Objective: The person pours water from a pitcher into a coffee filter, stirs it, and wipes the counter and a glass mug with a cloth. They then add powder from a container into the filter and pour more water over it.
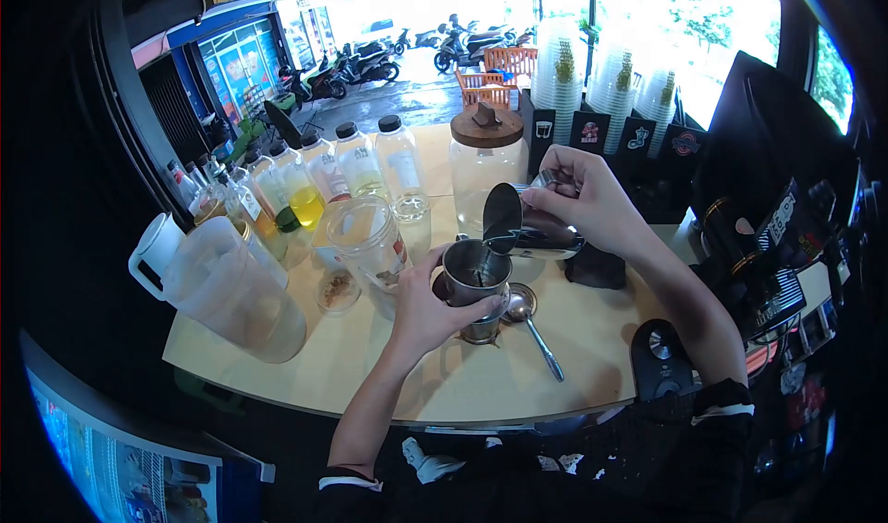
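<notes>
Left hand (433, 303): part closed, thumb and fingers curled around the metal cup (476, 281), holding it by the side.
Right hand (585, 193): closed on the handle of the metal pitcher (548, 237), wrist up and to the right of the cup.
Pitcher: tipped left, off the bench (592, 343), mouth over the cup's rim; a thin stream seems to run down into the cup.
Cup: upright, open top, near the middle of the bench; liquid level hard to tell.
Spoon (521, 304): round metal bowl just right of the cup, handle angled toward the bench's near edge.
Open jar (363, 236): clear, left of the cup, near the left hand.
Dish (339, 290): small, round, brown bits in it, left of the open jar's lower part.
Lidded jar (486, 167): clear, wooden lid, behind the cup.
Cloth (597, 268): dark, bunched, below the right forearm.
Jug (239, 287): large, cloudy, on the bench's left.
Bottles (364, 167): row at back left, some with black caps.
</notes>
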Tool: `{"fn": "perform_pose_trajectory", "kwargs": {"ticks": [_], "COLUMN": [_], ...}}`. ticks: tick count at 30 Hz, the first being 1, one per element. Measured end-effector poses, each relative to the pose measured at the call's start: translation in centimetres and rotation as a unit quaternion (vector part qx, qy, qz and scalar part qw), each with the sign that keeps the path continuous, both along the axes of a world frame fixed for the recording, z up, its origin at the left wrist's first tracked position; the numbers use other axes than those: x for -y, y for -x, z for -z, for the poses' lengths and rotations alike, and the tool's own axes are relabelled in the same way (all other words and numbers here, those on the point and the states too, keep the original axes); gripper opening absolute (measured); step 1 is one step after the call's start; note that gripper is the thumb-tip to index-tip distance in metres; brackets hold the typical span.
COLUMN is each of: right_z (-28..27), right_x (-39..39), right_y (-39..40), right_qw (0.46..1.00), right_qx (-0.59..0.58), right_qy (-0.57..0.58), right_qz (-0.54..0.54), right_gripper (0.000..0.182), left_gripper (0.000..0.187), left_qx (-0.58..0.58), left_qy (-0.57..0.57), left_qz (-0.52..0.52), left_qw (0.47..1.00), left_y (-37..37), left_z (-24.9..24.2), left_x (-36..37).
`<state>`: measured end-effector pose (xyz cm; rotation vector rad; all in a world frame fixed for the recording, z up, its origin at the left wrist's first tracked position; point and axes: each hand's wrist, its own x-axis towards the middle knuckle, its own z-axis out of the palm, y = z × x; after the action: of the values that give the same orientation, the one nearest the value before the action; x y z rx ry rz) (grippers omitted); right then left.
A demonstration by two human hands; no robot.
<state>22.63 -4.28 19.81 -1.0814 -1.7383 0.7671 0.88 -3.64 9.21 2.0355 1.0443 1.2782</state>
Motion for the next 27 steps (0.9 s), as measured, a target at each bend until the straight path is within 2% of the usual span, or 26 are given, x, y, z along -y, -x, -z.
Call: {"fn": "perform_pose_trajectory", "kwargs": {"ticks": [8, 13, 18, 22, 27], "right_z": [-0.7, -1.3, -1.6, -2.2, -2.3], "right_x": [0.9, 1.4, 0.9, 1.3, 0.8], "right_y": [-0.3, -0.2, 0.0, 0.9, 1.0], "right_qw": [1.0, 0.999, 0.999, 0.999, 0.997], "right_qx": [-0.018, -0.027, 0.025, -0.014, 0.066], "right_qy": [0.023, 0.024, -0.027, -0.022, -0.05], "right_qz": [-0.004, -0.009, -0.013, -0.026, 0.0], "right_gripper": [0.018, 0.018, 0.019, 0.02, 0.021], "left_gripper": [0.072, 0.076, 0.077, 0.08, 0.081], "left_qx": [-0.002, 0.002, -0.002, -0.001, -0.022], "left_qy": [-0.002, -0.041, -0.059, -0.063, -0.079], "left_qz": [0.001, -0.014, -0.039, -0.049, -0.067], "left_qw": [1.0, 0.999, 0.997, 0.997, 0.994], "left_y": [0.1, 0.1, -0.5, -0.8, -1.1], "left_z": [0.2, 0.9, 0.9, 1.3, 1.1], "left_x": [-0.2, -0.5, 0.0, 0.0, 0.2]}}
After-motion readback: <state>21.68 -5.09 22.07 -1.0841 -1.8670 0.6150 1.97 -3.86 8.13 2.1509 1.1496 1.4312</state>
